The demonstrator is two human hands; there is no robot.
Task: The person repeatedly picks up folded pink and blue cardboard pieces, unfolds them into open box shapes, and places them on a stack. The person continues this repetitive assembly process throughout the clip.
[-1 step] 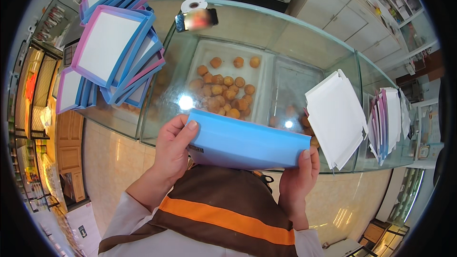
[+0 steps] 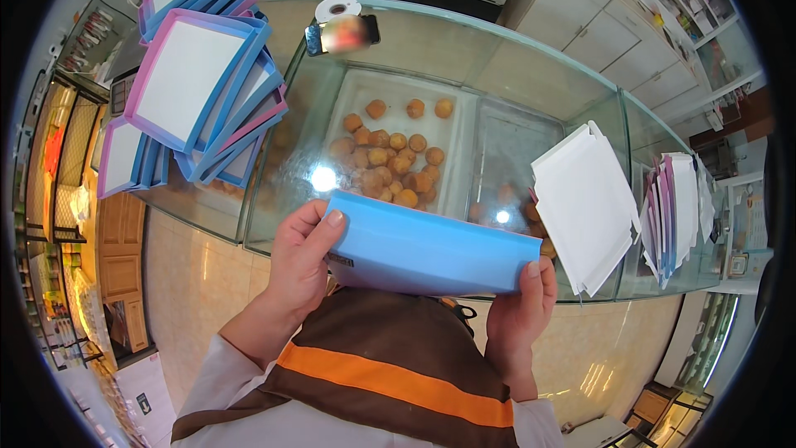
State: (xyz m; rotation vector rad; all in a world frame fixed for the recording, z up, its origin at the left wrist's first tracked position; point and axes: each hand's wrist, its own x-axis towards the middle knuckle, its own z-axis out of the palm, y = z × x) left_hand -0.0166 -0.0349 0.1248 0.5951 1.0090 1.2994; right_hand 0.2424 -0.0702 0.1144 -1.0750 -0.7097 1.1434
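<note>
A blue cardboard box [image 2: 431, 245] is held in front of my apron, one long blue side turned up toward me; its inside is hidden. My left hand [image 2: 305, 241] grips its left end, thumb on top near the corner. At the opposite end my right hand [image 2: 524, 299] pinches the lower right corner, thumb in front and fingers behind. Beyond my right hand, flat white cardboard blanks [image 2: 587, 203] lie on the glass counter. On the far left rise stacks of folded box trays [image 2: 186, 79] with white insides and pink and blue sides.
Under the glass counter top [image 2: 531, 62], round brown pastries [image 2: 398, 153] sit in a white tray [image 2: 352, 87]. A phone [image 2: 366, 31] and a white tape roll [image 2: 337, 7] rest near the far edge. More blanks [image 2: 667, 211] stand at the right end.
</note>
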